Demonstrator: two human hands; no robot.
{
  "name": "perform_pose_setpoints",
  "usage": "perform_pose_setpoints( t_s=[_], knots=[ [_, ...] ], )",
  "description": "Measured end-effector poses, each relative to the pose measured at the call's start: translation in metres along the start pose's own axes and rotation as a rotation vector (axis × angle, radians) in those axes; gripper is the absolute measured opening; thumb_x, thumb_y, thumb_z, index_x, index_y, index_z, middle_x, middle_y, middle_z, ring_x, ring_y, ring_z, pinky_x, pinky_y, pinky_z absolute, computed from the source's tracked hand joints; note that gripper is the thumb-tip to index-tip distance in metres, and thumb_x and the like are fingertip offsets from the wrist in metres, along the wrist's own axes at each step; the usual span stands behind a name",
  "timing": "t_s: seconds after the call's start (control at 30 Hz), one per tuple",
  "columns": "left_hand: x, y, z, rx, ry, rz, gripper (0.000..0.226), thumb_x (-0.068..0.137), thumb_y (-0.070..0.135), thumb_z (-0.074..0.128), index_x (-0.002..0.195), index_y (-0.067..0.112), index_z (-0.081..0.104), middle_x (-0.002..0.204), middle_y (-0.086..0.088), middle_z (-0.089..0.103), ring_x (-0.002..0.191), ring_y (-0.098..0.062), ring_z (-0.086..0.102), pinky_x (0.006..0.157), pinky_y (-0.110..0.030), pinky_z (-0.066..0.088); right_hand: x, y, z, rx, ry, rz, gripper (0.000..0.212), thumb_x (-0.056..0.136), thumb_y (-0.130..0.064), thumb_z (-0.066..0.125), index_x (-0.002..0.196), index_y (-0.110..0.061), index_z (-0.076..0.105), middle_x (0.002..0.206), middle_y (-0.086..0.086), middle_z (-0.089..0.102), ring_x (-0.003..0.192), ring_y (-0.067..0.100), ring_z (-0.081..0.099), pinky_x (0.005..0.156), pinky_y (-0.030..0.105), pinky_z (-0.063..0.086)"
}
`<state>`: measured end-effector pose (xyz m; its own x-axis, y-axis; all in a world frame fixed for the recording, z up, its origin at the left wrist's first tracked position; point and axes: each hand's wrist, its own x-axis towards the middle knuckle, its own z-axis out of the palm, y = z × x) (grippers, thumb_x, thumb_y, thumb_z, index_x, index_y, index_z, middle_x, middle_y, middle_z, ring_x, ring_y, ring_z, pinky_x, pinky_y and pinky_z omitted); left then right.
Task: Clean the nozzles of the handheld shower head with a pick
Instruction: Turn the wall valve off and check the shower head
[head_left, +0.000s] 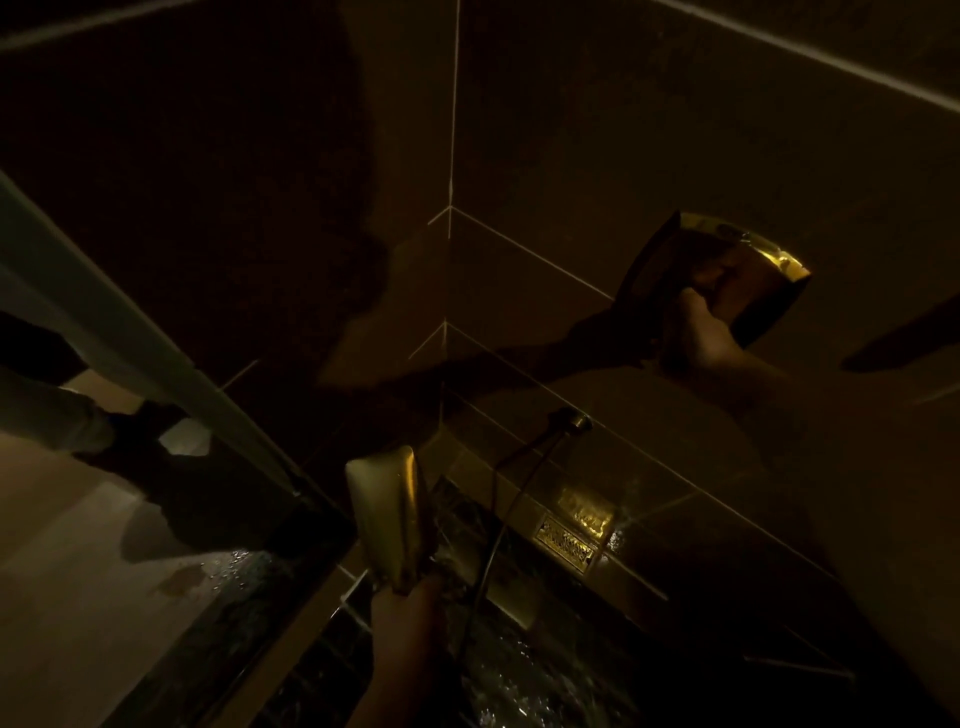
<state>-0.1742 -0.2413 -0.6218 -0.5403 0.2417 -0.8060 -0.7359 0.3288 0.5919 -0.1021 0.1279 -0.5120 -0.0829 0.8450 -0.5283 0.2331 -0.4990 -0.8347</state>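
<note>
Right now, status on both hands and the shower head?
Left hand grips shiny gold handheld shower head, spraying water. Right hand on gold wall control. No pick visible. Dim light.

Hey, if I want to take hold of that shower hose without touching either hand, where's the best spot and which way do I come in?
Grip the shower hose on the free loop between the wall fitting and the left hand. It hangs clear of the tiles there, so your fingers can likely wrap it from the right. The dim light hides its lower run.
</note>
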Motion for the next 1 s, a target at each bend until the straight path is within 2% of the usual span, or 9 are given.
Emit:
perform_pose_setpoints(
  t_s=[0.13, 0.4, 0.57, 0.63, 0.7, 0.8, 0.83, 0.9, 1.0],
  knots=[
    [-0.006, 0.006, -0.003, 0.012, 0.018, 0.054, 0.01, 0.09, -0.002, 0.063, 0.098, 0.002, 0.068, 0.078, -0.017, 0.071, 0.068, -0.028, 0.067, 0.06, -0.033, 0.05, -0.002, 0.008, 0.003, 0.123, -0.016, -0.066, 0.065, 0.1, -0.051, 0.039, 0.152, -0.014, 0.028, 0.151, 0.013, 0.038, 0.131, 0.036, 0.045, 0.104, 0.047, 0.044],
    [-0.035, 0.023, -0.004, 0.11, -0.115, 0.187, 0.023, 0.092, -0.008, 0.057, 0.079, 0.009, 0.065, 0.076, -0.012, 0.066, 0.071, -0.024, 0.064, 0.059, -0.03, 0.044, -0.006, 0.003, -0.001, 0.104, -0.029, -0.06, 0.068, 0.097, -0.055, 0.042, 0.151, -0.014, 0.031, 0.149, 0.015, 0.04, 0.129, 0.038, 0.047, 0.104, 0.05, 0.044],
    [-0.05, 0.029, -0.002, 0.136, -0.163, 0.21, 0.025, 0.091, -0.006, 0.062, 0.077, 0.015, 0.062, 0.074, -0.008, 0.063, 0.067, -0.021, 0.061, 0.062, -0.031, 0.048, -0.046, 0.035, -0.014, -0.185, -0.1, -0.026, 0.103, 0.083, -0.065, 0.061, 0.157, -0.016, 0.007, 0.161, 0.012, 0.022, 0.14, 0.038, 0.034, 0.105, 0.052, 0.04],
    [-0.063, 0.034, 0.003, 0.138, -0.244, 0.223, 0.018, 0.093, -0.002, 0.061, 0.086, 0.014, 0.065, 0.081, -0.007, 0.067, 0.073, -0.021, 0.065, 0.063, -0.032, 0.05, -0.087, 0.066, -0.024, -0.342, -0.069, -0.054, 0.099, 0.088, -0.052, 0.062, 0.156, -0.014, 0.002, 0.161, 0.014, 0.021, 0.143, 0.036, 0.031, 0.112, 0.049, 0.033],
    [-0.078, 0.038, 0.012, 0.125, -0.325, 0.207, 0.013, 0.096, 0.005, 0.059, 0.105, 0.013, 0.064, 0.093, -0.009, 0.07, 0.085, -0.025, 0.067, 0.065, -0.035, 0.05, -0.143, 0.106, -0.037, -0.407, -0.199, 0.011, 0.095, 0.088, -0.052, 0.061, 0.156, -0.019, 0.004, 0.161, 0.012, 0.022, 0.142, 0.035, 0.033, 0.111, 0.047, 0.032],
    [-0.099, 0.041, 0.032, 0.124, -0.436, 0.205, 0.024, 0.101, 0.016, 0.052, 0.123, 0.007, 0.056, 0.077, -0.008, 0.067, 0.068, -0.024, 0.062, 0.061, -0.035, 0.046, -0.216, 0.149, -0.057, -0.36, -0.407, 0.059, 0.087, 0.073, -0.068, 0.067, 0.144, -0.031, 0.032, 0.146, 0.003, 0.046, 0.127, 0.023, 0.051, 0.104, 0.043, 0.044],
    [-0.108, 0.043, 0.04, 0.146, -0.475, 0.224, 0.025, 0.102, 0.019, 0.05, 0.123, 0.008, 0.056, 0.075, -0.008, 0.067, 0.066, -0.024, 0.063, 0.062, -0.035, 0.047, -0.233, 0.155, -0.062, -0.299, -0.429, 0.067, 0.077, 0.071, -0.066, 0.069, 0.134, -0.032, 0.042, 0.136, -0.002, 0.055, 0.118, 0.017, 0.057, 0.098, 0.04, 0.049],
    [-0.131, 0.045, 0.058, 0.233, -0.54, 0.274, 0.022, 0.102, 0.025, 0.051, 0.121, 0.017, 0.059, 0.094, -0.009, 0.072, 0.085, -0.026, 0.069, 0.075, -0.039, 0.053, -0.259, 0.156, -0.072, -0.165, -0.439, 0.048, 0.051, 0.079, -0.05, 0.069, 0.123, -0.03, 0.05, 0.121, -0.007, 0.065, 0.108, 0.01, 0.064, 0.088, 0.033, 0.055],
    [-0.164, 0.041, 0.087, 0.357, -0.608, 0.379, 0.018, 0.102, 0.029, 0.056, 0.111, 0.016, 0.065, 0.103, -0.011, 0.072, 0.098, -0.028, 0.07, 0.087, -0.045, 0.055, -0.277, 0.142, -0.097, -0.101, -0.412, -0.056, 0.04, 0.088, -0.041, 0.065, 0.123, -0.035, 0.047, 0.12, -0.013, 0.063, 0.106, 0.004, 0.064, 0.082, 0.026, 0.055]
  ],
)
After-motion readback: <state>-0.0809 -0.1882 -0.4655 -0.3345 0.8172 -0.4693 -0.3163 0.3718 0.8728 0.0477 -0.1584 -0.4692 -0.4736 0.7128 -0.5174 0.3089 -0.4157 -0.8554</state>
